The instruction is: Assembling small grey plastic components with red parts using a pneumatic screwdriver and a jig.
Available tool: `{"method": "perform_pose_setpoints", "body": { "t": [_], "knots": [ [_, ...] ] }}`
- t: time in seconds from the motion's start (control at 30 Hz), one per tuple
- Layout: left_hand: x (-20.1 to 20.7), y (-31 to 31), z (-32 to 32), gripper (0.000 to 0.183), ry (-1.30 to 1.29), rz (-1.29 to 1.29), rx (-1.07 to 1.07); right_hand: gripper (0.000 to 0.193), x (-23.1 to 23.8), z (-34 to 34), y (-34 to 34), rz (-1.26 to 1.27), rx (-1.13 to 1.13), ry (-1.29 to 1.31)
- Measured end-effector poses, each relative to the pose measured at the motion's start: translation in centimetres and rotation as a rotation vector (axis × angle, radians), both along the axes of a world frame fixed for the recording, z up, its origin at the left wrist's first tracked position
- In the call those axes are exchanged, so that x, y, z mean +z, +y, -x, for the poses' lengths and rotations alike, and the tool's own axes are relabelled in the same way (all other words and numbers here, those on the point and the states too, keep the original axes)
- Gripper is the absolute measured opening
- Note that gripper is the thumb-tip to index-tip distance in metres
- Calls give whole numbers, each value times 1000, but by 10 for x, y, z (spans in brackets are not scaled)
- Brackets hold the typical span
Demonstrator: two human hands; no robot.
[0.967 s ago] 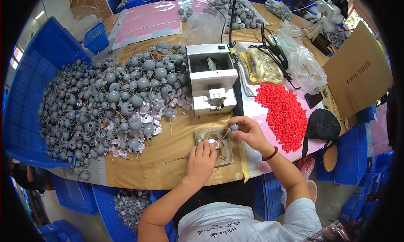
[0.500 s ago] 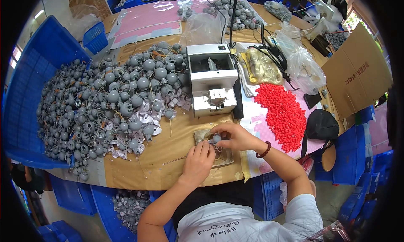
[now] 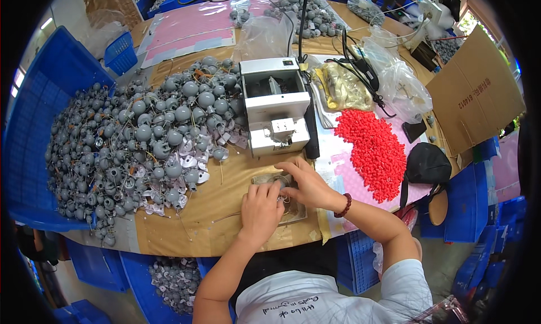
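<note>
Between my two hands is a small grey ball-shaped part [image 3: 283, 183], mostly hidden by fingers. My left hand [image 3: 262, 209] has its fingers pressed together on the near left side of it. From the right, my right hand [image 3: 307, 184] curls over the same part, its thumb low against it and its forefinger arched above. Below both hands lies a shallow square tray [image 3: 297, 216] with a worn rim. A thin wire [image 3: 226, 217] runs out to the left of my left hand along the brown table covering.
Grey ball-shaped parts [image 3: 143, 133] with wires heap from a large blue bin [image 3: 34, 127] onto the table. A white machine [image 3: 277, 107] stands beyond my hands. Small red pieces [image 3: 375, 155] pile at right, near a black pouch [image 3: 428, 163] and cardboard flap [image 3: 476, 96].
My right fingers have shifted left and closed further over the grey ball-shaped part, which shows less now. My left hand has moved slightly left. The whole view has shifted a little.
</note>
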State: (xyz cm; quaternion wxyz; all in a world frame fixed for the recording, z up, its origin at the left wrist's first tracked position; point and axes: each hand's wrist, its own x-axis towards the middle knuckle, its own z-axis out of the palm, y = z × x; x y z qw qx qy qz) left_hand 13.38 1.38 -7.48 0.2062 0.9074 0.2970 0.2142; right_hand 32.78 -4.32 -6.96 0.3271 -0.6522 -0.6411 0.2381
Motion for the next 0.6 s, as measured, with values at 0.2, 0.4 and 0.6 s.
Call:
{"method": "perform_pose_setpoints", "body": {
  "t": [0.2,0.4,0.6],
  "knots": [
    [-6,5,0,44,-13,-58,-22,48,-6,-42,14,-388,-327,74],
    [-7,10,-3,39,-19,-78,-46,52,-59,-104,80,-266,-623,176],
    [-7,9,-5,38,8,-38,-1,61,-25,-87,70,-290,-629,428]
  ]
}}
